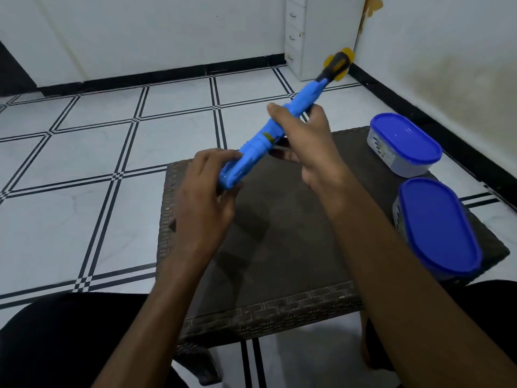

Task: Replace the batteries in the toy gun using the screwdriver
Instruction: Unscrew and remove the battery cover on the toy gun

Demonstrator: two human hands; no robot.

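Left hand (205, 189): fingers pinch the toy gun (268, 138) at its near end. Right hand (303, 135): fingers wrapped round gun middle, held above surface (279, 261) far edge. Screwdriver (334, 67): beyond gun tip. Two lidded tubs (405, 144), right edge. Battery cover not visibly opened; replacement remains.

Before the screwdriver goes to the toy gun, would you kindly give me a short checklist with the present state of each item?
1. Toy gun held at both ends: ok. The left hand grips one end, the right hand the middle.
2. Gun lifted off the table: ok.
3. Screwdriver in hand: ok, though it lies along the gun in the right hand's grip, tip hidden.
4. Battery cover and screw in sight: cannot tell.
5. New batteries at hand: cannot tell; both blue-lidded boxes are closed.
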